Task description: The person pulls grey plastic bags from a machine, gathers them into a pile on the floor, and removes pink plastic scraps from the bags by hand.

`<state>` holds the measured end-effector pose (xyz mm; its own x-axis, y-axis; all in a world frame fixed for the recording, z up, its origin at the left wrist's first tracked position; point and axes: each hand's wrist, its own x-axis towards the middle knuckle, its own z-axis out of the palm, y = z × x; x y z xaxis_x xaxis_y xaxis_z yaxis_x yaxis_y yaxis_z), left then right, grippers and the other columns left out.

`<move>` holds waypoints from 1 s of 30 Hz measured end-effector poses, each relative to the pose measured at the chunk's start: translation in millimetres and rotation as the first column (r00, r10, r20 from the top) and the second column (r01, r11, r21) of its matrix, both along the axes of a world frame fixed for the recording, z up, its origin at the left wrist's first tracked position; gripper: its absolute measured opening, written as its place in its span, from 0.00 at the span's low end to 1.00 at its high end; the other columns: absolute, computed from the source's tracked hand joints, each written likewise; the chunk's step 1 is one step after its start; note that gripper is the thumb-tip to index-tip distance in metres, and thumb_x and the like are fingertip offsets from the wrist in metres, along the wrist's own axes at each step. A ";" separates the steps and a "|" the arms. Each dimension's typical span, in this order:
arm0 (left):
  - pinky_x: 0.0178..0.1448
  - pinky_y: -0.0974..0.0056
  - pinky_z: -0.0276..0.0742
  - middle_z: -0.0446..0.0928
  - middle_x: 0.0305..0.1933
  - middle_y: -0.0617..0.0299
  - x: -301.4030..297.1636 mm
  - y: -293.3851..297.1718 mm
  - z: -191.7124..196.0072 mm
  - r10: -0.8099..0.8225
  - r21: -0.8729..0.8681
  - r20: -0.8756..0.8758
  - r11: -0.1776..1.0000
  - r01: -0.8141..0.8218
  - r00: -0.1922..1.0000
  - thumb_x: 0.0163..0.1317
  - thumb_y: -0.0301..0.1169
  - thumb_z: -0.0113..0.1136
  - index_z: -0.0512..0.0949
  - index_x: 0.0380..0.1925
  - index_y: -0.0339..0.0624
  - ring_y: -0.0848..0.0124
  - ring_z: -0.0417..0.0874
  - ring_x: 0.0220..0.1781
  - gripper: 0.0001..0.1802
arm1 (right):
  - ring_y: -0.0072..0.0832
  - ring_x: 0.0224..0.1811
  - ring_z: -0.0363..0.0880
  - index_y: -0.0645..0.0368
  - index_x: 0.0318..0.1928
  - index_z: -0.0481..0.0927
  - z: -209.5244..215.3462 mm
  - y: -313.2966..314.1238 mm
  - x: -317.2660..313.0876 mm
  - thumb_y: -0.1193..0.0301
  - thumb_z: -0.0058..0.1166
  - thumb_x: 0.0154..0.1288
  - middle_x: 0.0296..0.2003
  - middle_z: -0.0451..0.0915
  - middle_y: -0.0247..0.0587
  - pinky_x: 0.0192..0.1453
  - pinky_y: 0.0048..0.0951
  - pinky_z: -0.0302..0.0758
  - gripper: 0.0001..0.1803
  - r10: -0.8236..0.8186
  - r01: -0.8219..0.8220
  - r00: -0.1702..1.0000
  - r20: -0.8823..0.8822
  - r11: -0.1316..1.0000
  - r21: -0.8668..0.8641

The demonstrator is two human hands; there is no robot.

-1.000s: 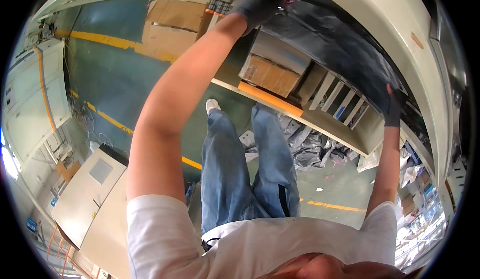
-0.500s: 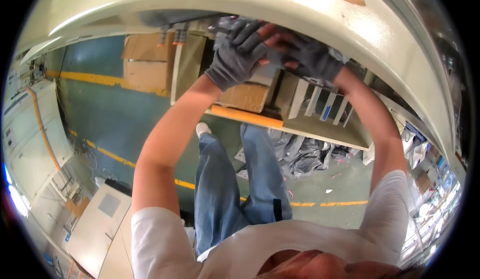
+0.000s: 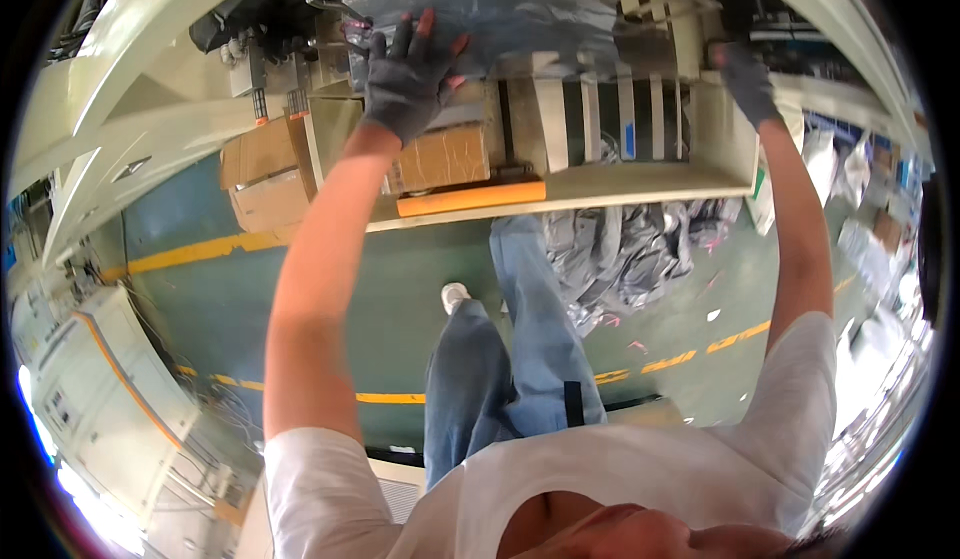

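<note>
A shiny grey plastic bag or sheet (image 3: 520, 19) stretches across the top of the view, its right end smeared by motion. My left hand (image 3: 408, 84), in a dark grey glove with bare fingertips, lies on the left end of the plastic with its fingers spread. Further right, beyond the plastic, my right hand (image 3: 746, 81) in a matching glove reaches to the right end of the beige frame. Its fingers are bent and partly blurred near a dark part, so I cannot tell whether they grip anything.
Below the plastic, a beige shelf (image 3: 720, 164) holds upright dividers, a cardboard box (image 3: 445, 156) and an orange bar (image 3: 470, 197). Crumpled grey plastic (image 3: 630, 259) lies on the green floor under it. Another cardboard box (image 3: 268, 174) stands at the left. A curved beige machine frame (image 3: 130, 69) borders the top left.
My hands were close together over the plastic and are now far apart. The right hand has moved right, off the plastic; the left moved slightly left. The view has shifted, showing more plastic.
</note>
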<state>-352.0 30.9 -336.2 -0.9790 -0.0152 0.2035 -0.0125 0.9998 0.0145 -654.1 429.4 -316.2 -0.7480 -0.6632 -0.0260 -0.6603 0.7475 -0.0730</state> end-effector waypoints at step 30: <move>0.50 0.64 0.74 0.76 0.46 0.56 349.8 344.9 -372.7 -0.239 0.231 0.862 -0.599 -0.767 0.447 0.65 0.38 0.46 0.71 0.49 0.43 0.63 0.79 0.46 0.17 | 0.43 0.42 0.75 0.58 0.49 0.74 -418.1 104.1 512.3 0.67 0.63 0.46 0.38 0.77 0.47 0.45 0.39 0.70 0.26 -0.440 0.704 0.617 0.653 0.680 -0.206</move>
